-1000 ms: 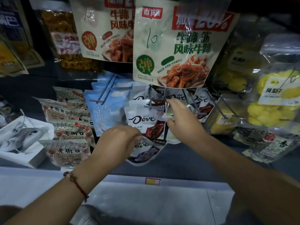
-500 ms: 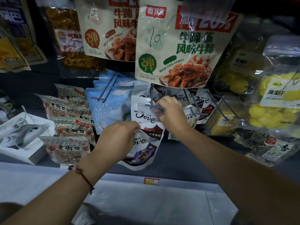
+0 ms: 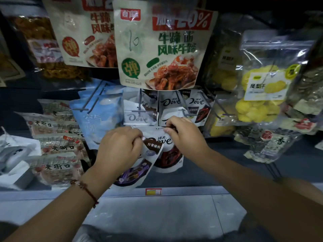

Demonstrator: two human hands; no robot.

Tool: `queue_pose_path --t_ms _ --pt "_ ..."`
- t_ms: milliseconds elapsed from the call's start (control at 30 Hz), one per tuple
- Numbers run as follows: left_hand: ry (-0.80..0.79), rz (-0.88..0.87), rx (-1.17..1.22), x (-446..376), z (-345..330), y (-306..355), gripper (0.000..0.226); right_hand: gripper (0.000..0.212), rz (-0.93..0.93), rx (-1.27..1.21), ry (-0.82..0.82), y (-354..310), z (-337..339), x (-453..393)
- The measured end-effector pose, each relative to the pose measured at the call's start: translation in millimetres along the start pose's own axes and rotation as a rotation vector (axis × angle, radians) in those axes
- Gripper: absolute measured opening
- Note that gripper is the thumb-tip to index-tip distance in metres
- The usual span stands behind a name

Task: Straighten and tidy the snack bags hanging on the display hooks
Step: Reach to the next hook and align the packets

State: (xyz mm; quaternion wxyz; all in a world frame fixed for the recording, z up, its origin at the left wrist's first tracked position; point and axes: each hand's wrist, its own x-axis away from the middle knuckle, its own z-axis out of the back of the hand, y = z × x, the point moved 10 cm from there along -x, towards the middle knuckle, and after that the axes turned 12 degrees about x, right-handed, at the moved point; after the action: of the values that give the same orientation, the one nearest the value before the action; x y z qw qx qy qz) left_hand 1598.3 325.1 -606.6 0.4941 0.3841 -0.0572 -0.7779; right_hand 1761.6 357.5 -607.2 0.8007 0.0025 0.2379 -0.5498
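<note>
Over the last second the right hand [image 3: 183, 135] leaves the wire display hook [image 3: 139, 109] it was reaching up to and drops lower, now pinching the top right corner of the white Dove chocolate pouch with the dark brown band [image 3: 157, 145]. The left hand [image 3: 120, 151] shifts closer and grips the pouch's top left edge. The pouch, hanging from the hook a second ago, now sits below it between both hands, its face tilted.
</note>
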Motion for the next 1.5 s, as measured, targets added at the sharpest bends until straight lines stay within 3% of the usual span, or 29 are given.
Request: queue_pose_path --t_ms 100,200,467,867,1500 --pt "0.009 0.039 -0.015 -5.9 -10.6 18.0 0.033 0.015 -0.006 0.008 -0.006 13.4 9.1 17.1" --pt "-0.069 0.026 -0.029 -14.7 -37.2 37.8 0.054 0.014 -0.018 0.002 0.015 28.5 20.6 35.0" --pt "-0.185 -0.099 -0.021 -42.1 -95.4 95.5 0.033 0.013 -0.088 0.209 0.191 84.5 68.0 70.5" --pt "-0.231 -0.112 0.062 -95.1 -160.2 147.1 0.035 0.017 -0.226 0.186 0.045 187.2 96.6 52.1" --pt "-0.171 0.143 0.022 -115.8 -197.9 101.5 0.028 0.016 -0.228 0.169 -0.08 211.9 56.3 4.9"
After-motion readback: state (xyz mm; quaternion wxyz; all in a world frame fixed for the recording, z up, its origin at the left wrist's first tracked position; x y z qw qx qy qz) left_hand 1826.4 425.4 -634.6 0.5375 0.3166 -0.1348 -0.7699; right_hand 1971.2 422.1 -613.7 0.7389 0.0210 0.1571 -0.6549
